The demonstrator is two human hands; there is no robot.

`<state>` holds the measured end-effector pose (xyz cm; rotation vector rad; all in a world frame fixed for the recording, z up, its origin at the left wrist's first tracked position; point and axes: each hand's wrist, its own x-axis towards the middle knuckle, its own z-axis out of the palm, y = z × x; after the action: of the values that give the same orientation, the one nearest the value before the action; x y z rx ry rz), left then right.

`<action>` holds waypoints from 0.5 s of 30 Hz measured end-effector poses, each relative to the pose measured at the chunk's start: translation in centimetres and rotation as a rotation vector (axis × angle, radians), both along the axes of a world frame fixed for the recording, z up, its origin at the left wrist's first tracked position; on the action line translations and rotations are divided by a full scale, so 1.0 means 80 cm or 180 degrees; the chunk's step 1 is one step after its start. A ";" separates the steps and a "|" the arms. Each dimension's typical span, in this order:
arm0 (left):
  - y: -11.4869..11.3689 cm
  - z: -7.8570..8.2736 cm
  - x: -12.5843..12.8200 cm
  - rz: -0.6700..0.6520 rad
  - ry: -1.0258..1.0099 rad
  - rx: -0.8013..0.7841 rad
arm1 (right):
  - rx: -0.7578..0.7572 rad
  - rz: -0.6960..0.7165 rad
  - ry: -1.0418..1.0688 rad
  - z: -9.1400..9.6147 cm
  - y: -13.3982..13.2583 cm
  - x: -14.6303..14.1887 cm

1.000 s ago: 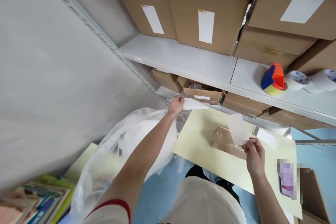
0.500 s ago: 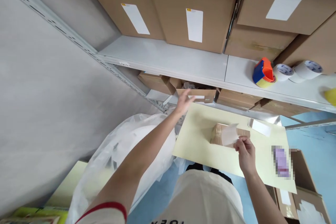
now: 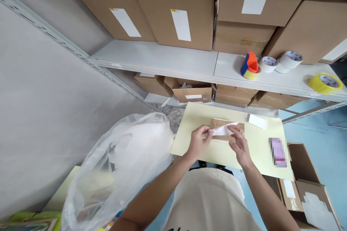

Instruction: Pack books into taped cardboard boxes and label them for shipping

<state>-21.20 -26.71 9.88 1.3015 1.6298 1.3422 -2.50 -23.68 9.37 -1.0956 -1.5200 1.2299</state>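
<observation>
My left hand (image 3: 199,141) pinches the left end of a thin white label (image 3: 223,130), which looks curved. At the label's other end is my right hand (image 3: 240,146), its thumb spread away from the fingers and its fingertips touching or very near the label. Beneath both hands a small cardboard box (image 3: 221,122) with shiny tape lies on the pale yellow tabletop (image 3: 195,115); the label hides part of its top. Whether the label touches the box I cannot tell. A small white box (image 3: 257,121) lies to the right, behind my right hand.
A blurred purple item (image 3: 278,152) lies at the table's right. Behind, a shelf (image 3: 162,56) carries large cartons (image 3: 176,18), a tape dispenser (image 3: 251,66) and tape rolls (image 3: 291,59). A big clear plastic bag (image 3: 130,151) bulges at left. Open cartons (image 3: 303,162) stand at right.
My left hand has come from near the lower-shelf carton to the label and now pinches its left end. My right hand's pinch has loosened. The view has shifted right.
</observation>
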 end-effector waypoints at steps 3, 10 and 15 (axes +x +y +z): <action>0.007 -0.001 0.006 0.0159 -0.1050 -0.0477 | 0.0072 -0.0535 -0.0281 -0.003 0.001 0.030; 0.008 -0.038 0.039 0.0057 -0.1617 -0.1473 | -0.0993 -0.0640 -0.0211 -0.035 0.009 0.067; 0.001 -0.084 0.048 0.0154 -0.0716 -0.1825 | -0.1427 -0.0730 -0.0473 -0.071 0.004 0.075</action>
<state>-17.38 -26.61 3.14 0.7472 1.7184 0.9045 3.48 -23.34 3.68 -1.6369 -1.2067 1.3859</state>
